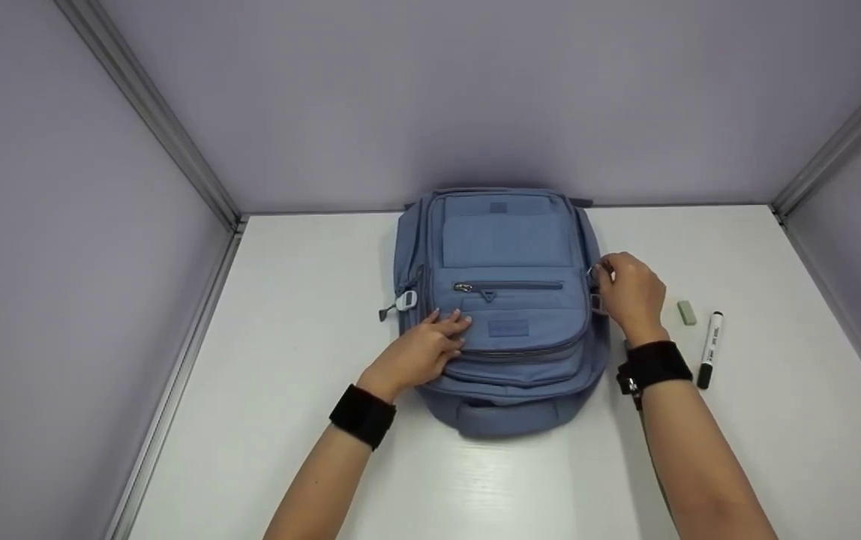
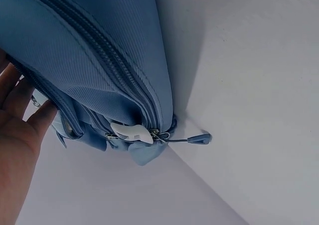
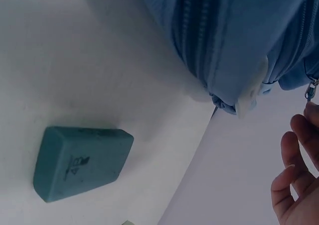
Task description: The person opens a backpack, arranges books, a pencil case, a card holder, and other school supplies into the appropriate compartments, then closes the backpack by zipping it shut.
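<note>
A blue backpack point(image 1: 505, 300) lies flat on the white table point(image 1: 310, 420), front side up. My left hand point(image 1: 447, 325) rests on its lower front pocket with the fingers laid flat, holding nothing. My right hand point(image 1: 601, 274) is at the bag's right edge, fingers curled round a small metal zipper pull point(image 3: 311, 90). The left wrist view shows the bag's side point(image 2: 104, 60) with its zipper tracks, a white tab point(image 2: 132, 133) and a corded pull point(image 2: 197, 139), with my left hand point(image 2: 20, 130) against the fabric.
A green eraser point(image 1: 687, 312) and a black-and-white marker point(image 1: 709, 349) lie on the table just right of my right hand. Grey partition walls point(image 1: 85, 262) close in the table on the left, back and right.
</note>
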{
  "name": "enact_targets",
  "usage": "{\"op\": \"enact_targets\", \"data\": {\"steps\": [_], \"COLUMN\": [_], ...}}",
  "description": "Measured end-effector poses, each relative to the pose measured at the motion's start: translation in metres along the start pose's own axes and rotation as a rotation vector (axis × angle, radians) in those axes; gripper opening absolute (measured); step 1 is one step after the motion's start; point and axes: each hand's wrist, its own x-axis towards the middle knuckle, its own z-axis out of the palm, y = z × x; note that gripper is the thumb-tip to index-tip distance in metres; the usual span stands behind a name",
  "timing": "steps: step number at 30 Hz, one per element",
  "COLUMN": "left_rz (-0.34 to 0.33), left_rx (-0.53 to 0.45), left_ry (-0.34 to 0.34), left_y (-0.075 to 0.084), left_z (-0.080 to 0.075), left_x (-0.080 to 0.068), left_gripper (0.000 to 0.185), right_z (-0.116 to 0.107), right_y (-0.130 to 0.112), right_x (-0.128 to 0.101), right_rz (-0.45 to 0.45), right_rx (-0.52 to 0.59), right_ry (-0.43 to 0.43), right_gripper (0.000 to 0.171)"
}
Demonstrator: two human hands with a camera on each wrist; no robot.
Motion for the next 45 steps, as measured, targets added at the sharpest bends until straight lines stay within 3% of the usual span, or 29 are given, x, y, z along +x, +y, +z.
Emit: {"op": "enact_targets", "data": {"steps": [3, 6, 9, 12, 14, 17, 21, 25, 29, 36, 45], "left_rz": [-0.003, 0.007, 0.015, 0.006, -0.007, -0.027, -0.03, -0.023, -0.015, -0.012, 0.053], "left_rx": [0.012, 0.035, 0.038, 0.014, 0.001, 0.002, 0.022, 0.015, 0.019, 0.018, 0.016], "left_ry": [0.006, -0.002, -0.015, -0.02, -0.016, 0.01, 0.074, 0.17, 0.254, 0.291, 0.38], "left_y": [0.0, 0.0, 0.001, 0.002, 0.004, 0.006, 0.009, 0.011, 0.013, 0.019, 0.026], "left_z": [0.0, -0.001, -0.002, -0.005, -0.007, -0.01, -0.012, -0.016, -0.021, -0.027, -0.039], "left_x": [0.0, 0.0, 0.001, 0.001, 0.002, 0.004, 0.007, 0.009, 0.012, 0.014, 0.012], "left_gripper": [0.021, 0.02, 0.02, 0.02, 0.02, 0.021, 0.023, 0.022, 0.021, 0.019, 0.019], "right_z": [0.005, 0.007, 0.007, 0.005, 0.004, 0.004, 0.004, 0.005, 0.004, -0.006, -0.023], "right_y": [-0.001, -0.005, -0.016, -0.035, -0.049, -0.068, -0.082, -0.085, -0.085, -0.088, -0.099], "right_x": [0.0, -0.003, -0.01, -0.02, -0.029, -0.043, -0.057, -0.063, -0.062, -0.057, -0.047], "right_rz": [-0.01, -0.057, -0.135, -0.244, -0.338, -0.471, -0.553, -0.565, -0.569, -0.537, -0.454], "right_rx": [0.016, 0.049, 0.067, 0.09, 0.12, 0.164, 0.14, 0.109, 0.134, 0.197, 0.281], "right_ry": [0.011, 0.017, 0.045, 0.052, 0.003, -0.147, -0.29, -0.318, -0.332, -0.341, -0.301], "right_gripper": [0.01, 0.021, 0.034, 0.031, 0.027, 0.03, 0.043, 0.048, 0.04, 0.032, 0.022]}}
